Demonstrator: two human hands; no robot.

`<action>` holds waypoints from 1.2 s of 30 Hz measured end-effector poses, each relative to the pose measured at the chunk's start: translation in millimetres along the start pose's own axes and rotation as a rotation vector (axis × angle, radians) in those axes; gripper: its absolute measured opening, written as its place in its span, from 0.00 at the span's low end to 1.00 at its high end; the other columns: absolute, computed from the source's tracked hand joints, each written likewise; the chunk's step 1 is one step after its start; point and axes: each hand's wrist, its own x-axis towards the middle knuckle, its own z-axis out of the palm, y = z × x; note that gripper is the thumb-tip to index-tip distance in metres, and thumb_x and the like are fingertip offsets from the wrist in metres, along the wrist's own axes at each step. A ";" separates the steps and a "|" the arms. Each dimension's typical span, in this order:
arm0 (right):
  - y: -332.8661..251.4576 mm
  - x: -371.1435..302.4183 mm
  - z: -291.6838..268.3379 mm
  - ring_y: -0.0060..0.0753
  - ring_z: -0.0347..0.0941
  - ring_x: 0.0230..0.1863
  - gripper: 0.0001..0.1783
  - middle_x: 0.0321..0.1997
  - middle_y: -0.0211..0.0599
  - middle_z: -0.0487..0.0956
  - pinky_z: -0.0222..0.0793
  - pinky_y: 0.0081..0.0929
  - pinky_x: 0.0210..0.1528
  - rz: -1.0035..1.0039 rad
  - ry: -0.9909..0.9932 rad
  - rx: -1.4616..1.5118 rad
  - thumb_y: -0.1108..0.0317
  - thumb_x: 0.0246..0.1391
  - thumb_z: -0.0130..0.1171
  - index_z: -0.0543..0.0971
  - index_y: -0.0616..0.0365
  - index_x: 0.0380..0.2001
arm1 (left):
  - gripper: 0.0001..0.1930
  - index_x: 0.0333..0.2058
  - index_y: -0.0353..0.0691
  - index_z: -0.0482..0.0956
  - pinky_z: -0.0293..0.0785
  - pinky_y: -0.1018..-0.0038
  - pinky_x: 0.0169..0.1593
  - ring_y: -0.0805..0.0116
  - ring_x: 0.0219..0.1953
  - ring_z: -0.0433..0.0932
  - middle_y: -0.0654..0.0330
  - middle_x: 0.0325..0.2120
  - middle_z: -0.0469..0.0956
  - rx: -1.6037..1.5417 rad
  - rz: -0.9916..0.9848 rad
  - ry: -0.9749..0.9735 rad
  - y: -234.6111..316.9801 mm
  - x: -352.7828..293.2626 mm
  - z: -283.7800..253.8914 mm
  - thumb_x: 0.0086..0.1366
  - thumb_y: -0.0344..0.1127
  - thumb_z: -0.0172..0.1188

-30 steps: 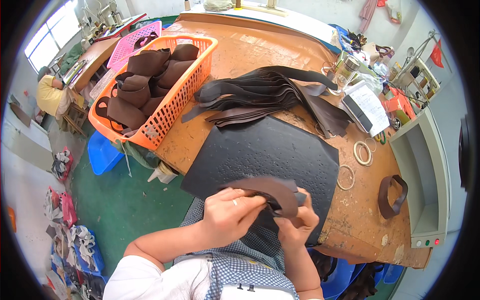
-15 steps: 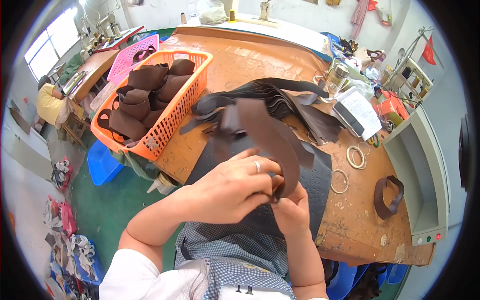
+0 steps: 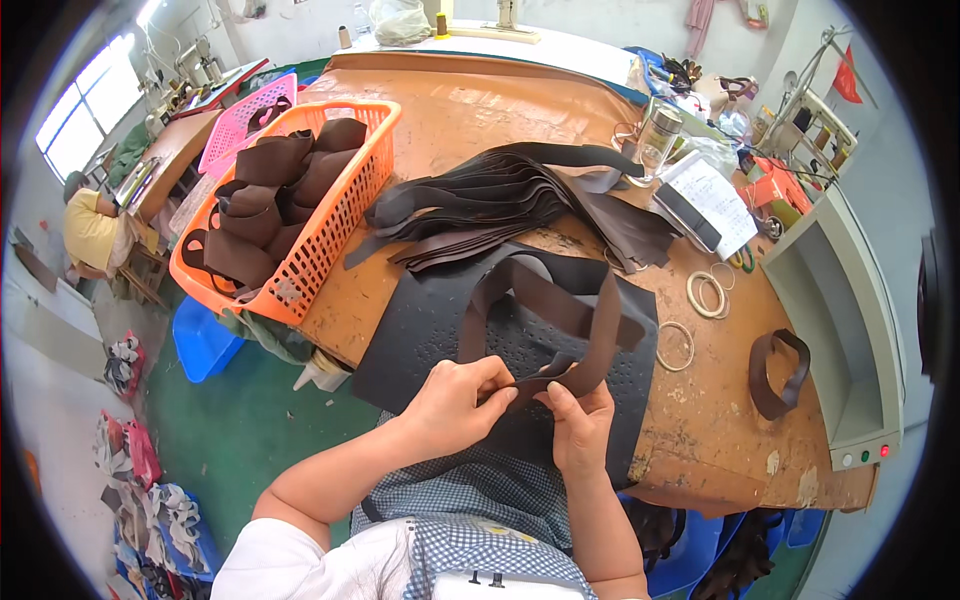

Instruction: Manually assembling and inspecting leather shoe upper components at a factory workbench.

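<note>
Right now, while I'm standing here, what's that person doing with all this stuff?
The person's left hand and right hand are pinching a brown strip close together, and the rest of it curves round over a black mat. A heap of dark strips lies just beyond the mat. To the left, an orange basket holds curled brown pieces, and one brown loop stands alone on the right of the table.

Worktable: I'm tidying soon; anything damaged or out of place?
The worktable is scuffed, with pale worn patches near its right front corner. One brown loop sits alone, well away from the orange basket of brown pieces.
</note>
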 end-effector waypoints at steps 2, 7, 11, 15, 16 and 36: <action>-0.5 0.3 -3.4 0.29 0.77 0.43 0.11 0.41 0.35 0.79 0.74 0.29 0.48 -0.036 -0.012 -0.019 0.80 0.54 0.61 0.77 0.58 0.40 | 0.07 0.37 0.28 0.78 0.77 0.74 0.34 0.69 0.29 0.83 0.50 0.26 0.83 -0.012 -0.006 -0.021 5.1 0.7 -0.1 0.63 0.27 0.60; -9.4 -1.1 5.7 0.24 0.77 0.42 0.12 0.41 0.32 0.80 0.71 0.24 0.48 -0.154 0.010 -0.153 0.81 0.54 0.61 0.77 0.59 0.42 | 0.10 0.43 0.28 0.79 0.78 0.78 0.38 0.79 0.31 0.81 0.55 0.28 0.84 -0.072 0.028 -0.013 11.9 3.1 4.3 0.64 0.26 0.60; -13.8 1.0 3.6 0.23 0.76 0.41 0.11 0.40 0.31 0.81 0.70 0.23 0.49 -0.162 0.009 -0.112 0.81 0.54 0.61 0.77 0.60 0.41 | 0.10 0.42 0.28 0.80 0.77 0.80 0.38 0.80 0.32 0.80 0.56 0.28 0.84 -0.039 -0.082 -0.077 17.2 4.8 1.8 0.65 0.27 0.61; -12.0 0.5 1.0 0.20 0.76 0.41 0.11 0.40 0.30 0.81 0.70 0.22 0.48 -0.189 -0.044 -0.191 0.81 0.54 0.61 0.77 0.60 0.41 | 0.10 0.42 0.27 0.80 0.76 0.81 0.36 0.80 0.31 0.80 0.58 0.27 0.84 -0.145 -0.025 -0.032 11.1 4.7 6.5 0.65 0.27 0.60; -12.4 0.0 2.2 0.20 0.76 0.41 0.11 0.40 0.30 0.81 0.70 0.22 0.48 -0.185 -0.044 -0.200 0.81 0.54 0.61 0.77 0.60 0.40 | 0.10 0.42 0.27 0.80 0.76 0.81 0.36 0.80 0.31 0.80 0.58 0.27 0.84 -0.145 -0.024 -0.029 10.5 5.2 8.2 0.65 0.27 0.60; -15.0 -0.1 6.9 0.20 0.75 0.42 0.10 0.40 0.30 0.80 0.71 0.21 0.47 -0.196 -0.017 -0.213 0.81 0.54 0.62 0.77 0.62 0.40 | 0.10 0.41 0.28 0.81 0.78 0.80 0.36 0.77 0.32 0.82 0.55 0.28 0.85 -0.125 0.016 0.022 16.4 8.9 14.0 0.63 0.27 0.62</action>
